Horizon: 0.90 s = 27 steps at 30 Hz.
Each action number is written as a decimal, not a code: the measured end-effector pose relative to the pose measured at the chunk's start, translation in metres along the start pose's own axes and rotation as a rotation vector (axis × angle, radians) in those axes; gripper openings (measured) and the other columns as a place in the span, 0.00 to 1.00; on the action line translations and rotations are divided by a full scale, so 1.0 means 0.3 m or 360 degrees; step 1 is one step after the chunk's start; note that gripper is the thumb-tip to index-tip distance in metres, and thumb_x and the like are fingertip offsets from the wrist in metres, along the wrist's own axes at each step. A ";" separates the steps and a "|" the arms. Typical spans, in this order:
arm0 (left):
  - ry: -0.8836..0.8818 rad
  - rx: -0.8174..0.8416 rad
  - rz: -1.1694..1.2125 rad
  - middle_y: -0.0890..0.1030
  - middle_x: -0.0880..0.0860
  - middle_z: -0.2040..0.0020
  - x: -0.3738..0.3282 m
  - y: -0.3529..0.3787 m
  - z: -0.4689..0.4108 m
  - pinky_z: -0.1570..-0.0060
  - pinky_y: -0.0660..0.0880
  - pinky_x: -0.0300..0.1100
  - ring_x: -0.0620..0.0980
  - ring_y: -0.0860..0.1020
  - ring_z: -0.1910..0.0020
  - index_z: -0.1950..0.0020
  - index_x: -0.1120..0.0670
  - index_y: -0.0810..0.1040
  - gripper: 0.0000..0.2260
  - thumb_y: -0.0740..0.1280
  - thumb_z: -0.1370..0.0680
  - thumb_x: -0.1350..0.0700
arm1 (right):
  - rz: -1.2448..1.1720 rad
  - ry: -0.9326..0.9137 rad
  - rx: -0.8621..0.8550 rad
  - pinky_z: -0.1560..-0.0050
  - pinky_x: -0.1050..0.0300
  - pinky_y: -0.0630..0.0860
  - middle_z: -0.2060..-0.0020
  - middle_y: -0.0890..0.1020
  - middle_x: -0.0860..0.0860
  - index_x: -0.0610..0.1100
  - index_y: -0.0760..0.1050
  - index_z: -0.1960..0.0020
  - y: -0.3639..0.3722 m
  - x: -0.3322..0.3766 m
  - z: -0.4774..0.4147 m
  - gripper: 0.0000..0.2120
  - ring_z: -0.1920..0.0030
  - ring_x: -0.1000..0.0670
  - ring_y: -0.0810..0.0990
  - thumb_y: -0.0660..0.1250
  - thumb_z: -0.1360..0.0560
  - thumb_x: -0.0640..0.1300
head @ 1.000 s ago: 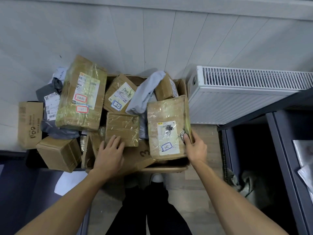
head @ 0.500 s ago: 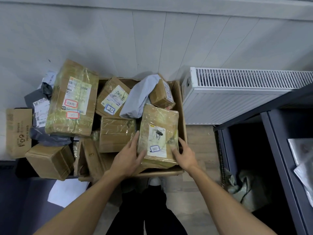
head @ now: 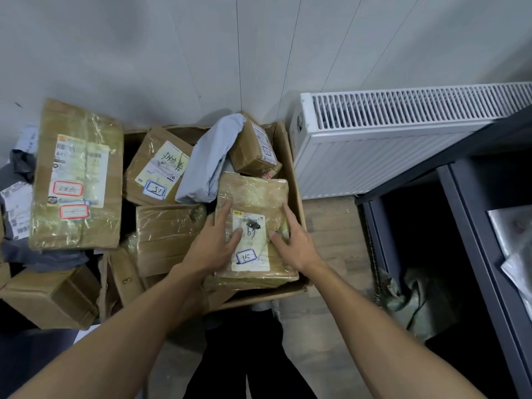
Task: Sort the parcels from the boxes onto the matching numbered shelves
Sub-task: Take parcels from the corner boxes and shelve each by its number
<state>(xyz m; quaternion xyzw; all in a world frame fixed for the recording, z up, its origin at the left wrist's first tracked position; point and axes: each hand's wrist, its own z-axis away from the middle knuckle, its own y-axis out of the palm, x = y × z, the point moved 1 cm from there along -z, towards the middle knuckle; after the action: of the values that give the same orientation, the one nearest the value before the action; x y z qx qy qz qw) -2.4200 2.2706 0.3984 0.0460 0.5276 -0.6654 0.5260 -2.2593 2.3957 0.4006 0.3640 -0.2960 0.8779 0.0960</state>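
Glossy tape-wrapped cardboard parcel (head: 253, 197)

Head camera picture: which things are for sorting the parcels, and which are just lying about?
For the job: parcel marked 15, left hand and right hand resting on it, parcel marked 12, grey mailer bag, open cardboard box, dark shelving.
Just lying about: white radiator, greenish sack.

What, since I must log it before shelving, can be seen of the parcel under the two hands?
The parcel is flat, rectangular, brown, wrapped in glossy wrinkled clear tape. Its white label bears a black smudge and a blue-framed sticker handwritten 15. It lies label-up atop the pile at the near right of the open cardboard box. The left hand rests on its left edge, thumb on the label; the right hand rests on its right side. A grey mailer bag meets its far left corner.
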 end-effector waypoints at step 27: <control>0.0216 -0.0442 -0.0115 0.76 0.56 0.34 -0.109 -0.309 0.075 0.42 0.71 0.47 0.54 0.75 0.39 0.29 0.54 0.72 0.19 0.57 0.16 0.46 | -0.0505 0.0456 -0.1057 0.41 0.48 0.73 0.42 0.78 0.45 0.56 0.54 0.19 0.044 0.203 0.191 0.31 0.51 0.50 0.74 0.55 0.18 0.36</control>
<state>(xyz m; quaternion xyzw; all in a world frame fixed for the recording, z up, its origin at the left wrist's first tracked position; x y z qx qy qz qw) -2.4638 2.2649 0.4890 -0.0015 0.6502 -0.5999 0.4662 -2.2746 2.3483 0.4692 0.2281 -0.4876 0.7505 0.3834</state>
